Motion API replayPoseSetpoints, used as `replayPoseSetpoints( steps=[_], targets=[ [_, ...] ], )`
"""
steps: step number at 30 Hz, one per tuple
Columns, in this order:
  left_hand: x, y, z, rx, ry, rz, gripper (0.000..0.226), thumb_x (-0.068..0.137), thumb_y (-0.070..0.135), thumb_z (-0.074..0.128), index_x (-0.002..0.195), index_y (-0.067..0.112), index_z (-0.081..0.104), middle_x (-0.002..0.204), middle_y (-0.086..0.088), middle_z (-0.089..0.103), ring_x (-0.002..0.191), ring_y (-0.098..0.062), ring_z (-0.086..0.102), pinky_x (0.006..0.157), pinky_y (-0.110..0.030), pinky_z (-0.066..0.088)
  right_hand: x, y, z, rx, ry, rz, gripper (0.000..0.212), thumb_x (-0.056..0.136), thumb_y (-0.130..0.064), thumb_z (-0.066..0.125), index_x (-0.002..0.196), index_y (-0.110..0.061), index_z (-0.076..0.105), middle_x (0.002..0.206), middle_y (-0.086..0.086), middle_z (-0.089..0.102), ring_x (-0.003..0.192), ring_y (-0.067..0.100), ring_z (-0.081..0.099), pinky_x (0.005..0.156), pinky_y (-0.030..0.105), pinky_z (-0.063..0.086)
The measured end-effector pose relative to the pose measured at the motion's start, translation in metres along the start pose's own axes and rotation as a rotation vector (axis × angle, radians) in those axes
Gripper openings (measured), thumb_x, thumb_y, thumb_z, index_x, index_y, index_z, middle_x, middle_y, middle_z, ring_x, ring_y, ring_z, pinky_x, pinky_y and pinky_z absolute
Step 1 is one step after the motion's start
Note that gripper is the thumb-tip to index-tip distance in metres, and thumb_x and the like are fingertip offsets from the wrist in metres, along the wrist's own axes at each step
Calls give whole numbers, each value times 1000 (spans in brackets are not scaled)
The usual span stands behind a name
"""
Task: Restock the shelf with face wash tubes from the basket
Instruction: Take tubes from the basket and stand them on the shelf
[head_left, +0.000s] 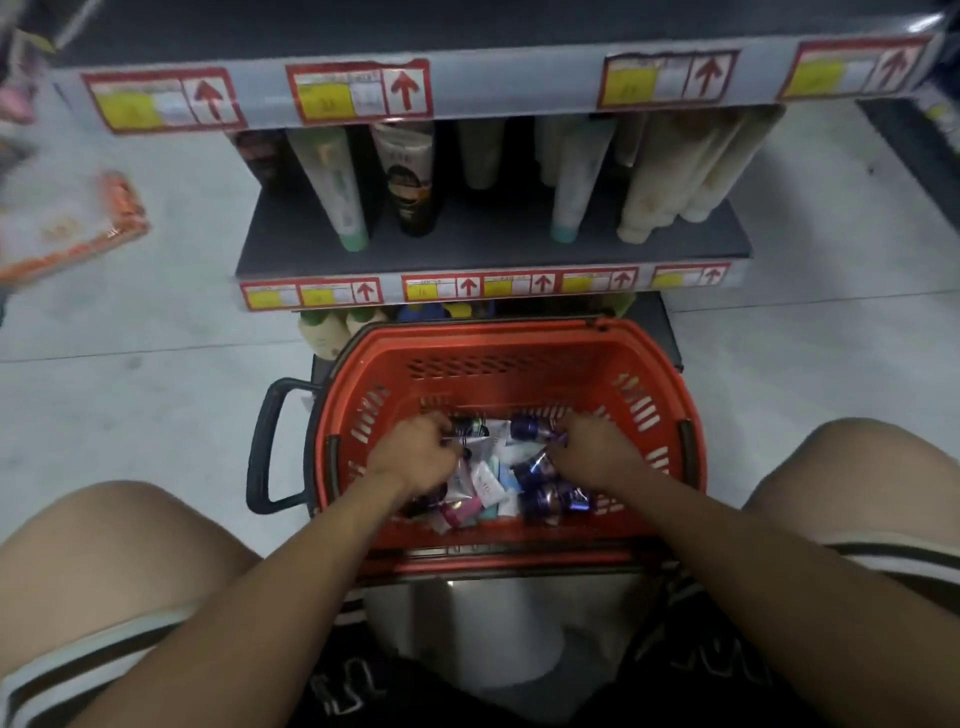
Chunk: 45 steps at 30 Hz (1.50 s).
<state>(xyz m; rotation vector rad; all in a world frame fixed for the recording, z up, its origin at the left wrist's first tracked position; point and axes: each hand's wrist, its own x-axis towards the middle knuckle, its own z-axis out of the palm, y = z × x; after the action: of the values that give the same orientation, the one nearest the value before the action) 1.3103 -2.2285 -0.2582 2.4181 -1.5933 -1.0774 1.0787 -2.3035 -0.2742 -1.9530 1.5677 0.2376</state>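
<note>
Both hands are down in the red basket (519, 358), picking stock: the left hand (415, 457) curls around a dark tube (470, 427), the right hand (592, 452) around a purple tube (532, 427). Next, I judge, they must lift these to the far shelf (467, 249), into the gap between standing tubes.

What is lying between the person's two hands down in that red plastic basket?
In the head view, white and dark blue tubes lie loose between the left hand and right hand inside the red plastic basket.
</note>
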Motion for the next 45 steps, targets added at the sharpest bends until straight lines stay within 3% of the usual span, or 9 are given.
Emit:
replayPoseSetpoints(
  steps=[7, 12, 16, 19, 26, 34, 37, 41, 45],
  targets=[
    [-53, 1, -4, 5, 80, 59, 35, 93, 35, 61, 126, 25, 67, 123, -8, 72, 111, -29, 67, 93, -34, 52, -42, -8, -9, -16, 27, -64, 39, 87, -43, 54, 110, -14, 64, 115, 16, 67, 104, 36, 65, 86, 39, 54],
    [-71, 12, -11, 27, 123, 112, 23, 94, 30, 58, 114, 22, 68, 115, -7, 73, 104, -27, 66, 91, -36, 53, -59, -15, -14, -31, 56, -104, 39, 94, -40, 54, 119, -11, 62, 121, 14, 64, 105, 32, 63, 90, 40, 53],
    [-66, 20, -11, 49, 135, 127, 25, 95, 30, 58, 117, 22, 67, 111, -5, 72, 100, -26, 67, 87, -35, 54, -55, -10, -10, -71, 51, -112, 41, 94, -41, 53, 122, -12, 62, 123, 14, 63, 107, 33, 63, 91, 40, 53],
    [-54, 18, -5, 40, 108, 113, 27, 95, 31, 58, 119, 22, 66, 111, -5, 71, 96, -24, 65, 82, -33, 51, -43, -7, -6, -94, 17, -98, 41, 92, -41, 54, 121, -13, 62, 124, 14, 63, 108, 34, 63, 88, 38, 52],
    [-1, -1, 16, 20, -23, 50, 39, 95, 38, 57, 127, 19, 65, 122, -9, 71, 110, -30, 67, 96, -40, 54, 9, -9, 13, -79, -80, -48, 38, 87, -30, 56, 120, -12, 62, 115, 16, 68, 97, 31, 67, 76, 33, 50],
    [62, -14, 31, 51, -128, -9, 34, 94, 34, 57, 123, 19, 66, 122, -14, 70, 110, -33, 67, 81, -33, 50, 57, -3, 37, -105, -195, 17, 43, 91, -33, 54, 127, -9, 59, 110, 16, 68, 94, 30, 68, 81, 39, 59],
    [78, -17, 32, 73, -158, -14, 38, 93, 43, 58, 123, 21, 67, 121, -11, 71, 108, -32, 67, 85, -34, 52, 64, 3, 41, -127, -199, 38, 39, 93, -32, 56, 122, -7, 61, 111, 17, 70, 95, 31, 69, 75, 33, 55],
    [95, -20, 36, 106, -168, -14, 39, 91, 37, 57, 126, 22, 66, 118, -10, 71, 102, -29, 69, 85, -36, 57, 69, 16, 53, -77, -215, 96, 34, 90, -35, 57, 116, -13, 66, 109, 11, 71, 96, 30, 69, 75, 36, 55],
    [116, -21, 49, 176, -185, 49, 38, 92, 30, 55, 127, 20, 63, 118, -11, 71, 100, -30, 70, 83, -38, 58, 79, 33, 73, 17, -306, 185, 31, 98, -35, 54, 111, -11, 68, 99, 8, 68, 90, 27, 66, 66, 28, 46]
  ],
)
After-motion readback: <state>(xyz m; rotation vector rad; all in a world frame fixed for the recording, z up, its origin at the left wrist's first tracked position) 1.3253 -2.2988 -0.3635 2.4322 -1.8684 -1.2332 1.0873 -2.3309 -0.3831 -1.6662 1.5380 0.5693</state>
